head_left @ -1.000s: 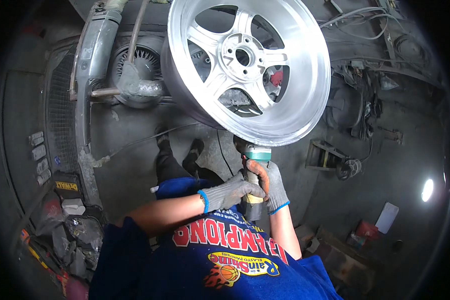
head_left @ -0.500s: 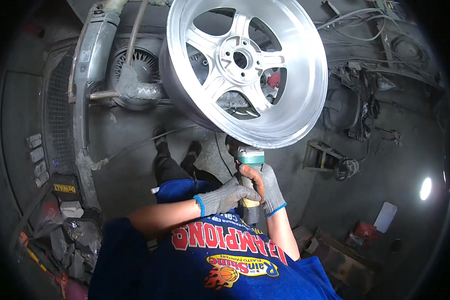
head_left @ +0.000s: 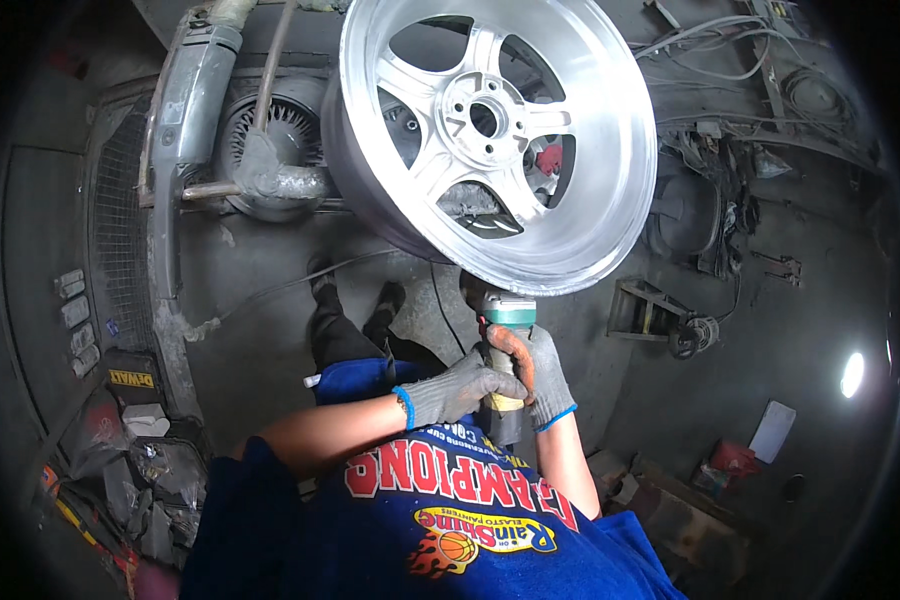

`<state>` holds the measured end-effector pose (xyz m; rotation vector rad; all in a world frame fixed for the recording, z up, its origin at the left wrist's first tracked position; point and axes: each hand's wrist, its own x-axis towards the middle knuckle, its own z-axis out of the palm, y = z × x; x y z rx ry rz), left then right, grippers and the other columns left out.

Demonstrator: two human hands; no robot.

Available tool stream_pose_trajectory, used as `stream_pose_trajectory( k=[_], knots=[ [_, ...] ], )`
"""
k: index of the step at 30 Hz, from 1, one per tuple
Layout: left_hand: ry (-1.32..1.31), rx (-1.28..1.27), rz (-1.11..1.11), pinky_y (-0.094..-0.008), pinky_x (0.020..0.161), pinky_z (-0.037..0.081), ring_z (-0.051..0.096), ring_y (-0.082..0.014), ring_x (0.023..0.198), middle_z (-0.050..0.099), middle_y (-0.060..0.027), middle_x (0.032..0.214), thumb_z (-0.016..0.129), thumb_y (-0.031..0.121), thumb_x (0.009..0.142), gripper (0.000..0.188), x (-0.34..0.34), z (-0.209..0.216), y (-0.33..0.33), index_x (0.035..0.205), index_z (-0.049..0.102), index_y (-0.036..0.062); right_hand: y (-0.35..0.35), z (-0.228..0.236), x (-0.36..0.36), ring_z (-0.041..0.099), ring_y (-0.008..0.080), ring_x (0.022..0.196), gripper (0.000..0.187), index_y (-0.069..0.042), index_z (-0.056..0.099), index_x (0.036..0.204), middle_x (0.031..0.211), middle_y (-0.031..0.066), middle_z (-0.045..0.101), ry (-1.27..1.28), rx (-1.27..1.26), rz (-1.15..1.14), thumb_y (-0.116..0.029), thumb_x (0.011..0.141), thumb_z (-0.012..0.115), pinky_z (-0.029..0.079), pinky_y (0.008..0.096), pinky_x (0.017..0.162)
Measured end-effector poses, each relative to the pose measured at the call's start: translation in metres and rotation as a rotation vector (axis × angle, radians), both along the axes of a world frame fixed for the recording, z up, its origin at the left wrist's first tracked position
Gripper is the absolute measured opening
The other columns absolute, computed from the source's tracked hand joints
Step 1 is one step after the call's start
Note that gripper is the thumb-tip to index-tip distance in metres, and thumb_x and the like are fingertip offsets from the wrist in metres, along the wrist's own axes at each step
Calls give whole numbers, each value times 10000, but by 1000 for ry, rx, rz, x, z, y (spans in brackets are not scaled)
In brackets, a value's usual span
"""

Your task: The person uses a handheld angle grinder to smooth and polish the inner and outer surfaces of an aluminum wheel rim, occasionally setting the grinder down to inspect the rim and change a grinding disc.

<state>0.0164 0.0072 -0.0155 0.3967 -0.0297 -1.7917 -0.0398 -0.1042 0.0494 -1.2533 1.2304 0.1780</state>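
A bare silver alloy wheel rim (head_left: 610, 180) with wide spokes is tilted in front of me, its dull outer barrel toward the left. Just below its near lip is an angle grinder (head_left: 508, 312) with a green and silver head and a grey body. Its dark disc side sits close under the rim; whether it touches is hidden. My right hand (head_left: 547, 372), in a grey glove with orange-stained fingers, wraps around the grinder body. My left hand (head_left: 457, 391), gloved the same, closes on the body from the left, its fingers meeting the right hand's.
Left of the rim stands a grey metal stand (head_left: 183, 110) with pipe arms. Another wheel (head_left: 270, 145) lies behind it. A cord (head_left: 442, 310) runs across the floor near my feet. Bags and tools (head_left: 150, 470) pile up at lower left; a small metal frame (head_left: 642, 310) stands at right.
The grinder and both hands have shifted very slightly to the right. The rim appears almost unmoved, and both hands keep the same grip.
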Motion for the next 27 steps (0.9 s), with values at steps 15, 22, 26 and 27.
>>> stream_pose_trajectory(
  k=[15, 22, 26, 27],
  knots=[
    [-47, -55, 12, -312, 902, 497, 639, -170, 960, 652, -75, 984, 658, 30, 802, 212, 8, 12, 2, 1003, 591, 28, 1, 2, 0, 631, 121, 752, 234, 12, 655, 1031, 847, 40, 654, -4, -4, -57, -153, 870, 695, 522, 288, 629],
    [17, 14, 19, -282, 810, 501, 641, -137, 876, 660, -43, 909, 728, 97, 751, 235, 7, 10, 0, 960, 622, 69, 7, 11, 12, 643, 128, 787, 211, 26, 650, 1050, 922, 60, 665, -58, 45, -31, -127, 905, 646, 531, 281, 668],
    [3, 8, 19, -322, 869, 519, 644, -177, 943, 641, -64, 980, 682, 1, 780, 283, 3, 5, 5, 1039, 576, 47, 8, 11, 12, 647, 119, 800, 209, 34, 647, 1059, 947, 65, 671, -99, 43, -21, -119, 917, 632, 531, 263, 671],
    [4, 8, 18, -322, 869, 519, 644, -177, 943, 641, -64, 980, 682, 1, 780, 283, 3, 7, 5, 1039, 576, 47, 5, 6, 6, 652, 129, 814, 208, 35, 638, 1078, 977, 72, 665, -12, -30, 126, -111, 937, 595, 541, 268, 692]
  ],
)
